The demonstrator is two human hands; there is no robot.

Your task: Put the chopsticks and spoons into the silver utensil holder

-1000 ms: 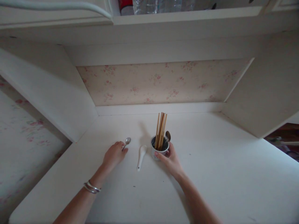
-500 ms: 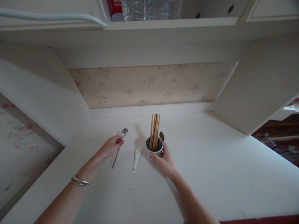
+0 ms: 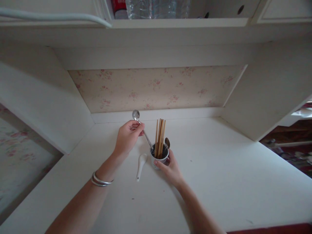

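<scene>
— White cabinetry (image 3: 156, 37) frames everything, doesn't it? What's beneath it?

— A broad white countertop (image 3: 231, 182), with a floral wallpaper panel (image 3: 156, 86) behind. Clear plastic bottles (image 3: 158, 9) stand in the open compartment overhead.

— And the hands?

— The right hand (image 3: 172, 169) is curled around the near right side of a perforated utensil cup (image 3: 152, 160), thumb across its front; the cup stands upright on the countertop. The left hand (image 3: 126, 138) is up to the left of it, thumb and fingers pinching a long-handled metal spoon (image 3: 147, 137) high on the handle, just below the bowl.

— Which way does that spoon point?

— Bowl up, tilted, its handle end slanting down to the cup's left rim. I can't tell whether the tip is inside the mouth or only against the edge.

— What else is about?

— A bundle of wooden chopsticks (image 3: 159, 138) stands in the cup, a white Chinese soup spoon (image 3: 140, 166) lies flat just left of it, and a smaller metal spoon (image 3: 167, 142) leans out on the right.

— Where might trouble come from?

— I'd watch that slant: the tip could catch on the rim or jam against the chopsticks. A hard push sideways might tip the cup should the right hand's hold loosen, and a slack pinch could let the spoon drop onto the soup spoon.
</scene>
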